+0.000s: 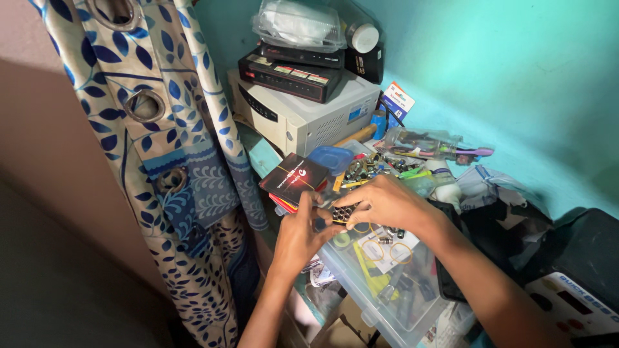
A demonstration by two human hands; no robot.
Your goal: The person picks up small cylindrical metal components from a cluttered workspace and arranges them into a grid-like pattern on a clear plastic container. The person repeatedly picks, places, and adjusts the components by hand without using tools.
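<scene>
both forearms come up from the bottom of the frame & meet just below centre. left hand is palm-away, wrist bent back a bit, fingers curled up, pinching the left end of a small dark block of metal connectors. right hand arches over from the right, knuckles up, thumb & fingertips closed on the same block's right end, so both hands grip it, at frame centre, over a clear plastic box w/ yellow rubber bands on its lid. just upper left of the hands, a stack of dark cards w/ red edges; can't tell if the left fingers touch it. blue lid & loose metal plugs behind. cream power unit top centre, black boxes stacked on it. blue-leaf curtain fills the left side.
</scene>
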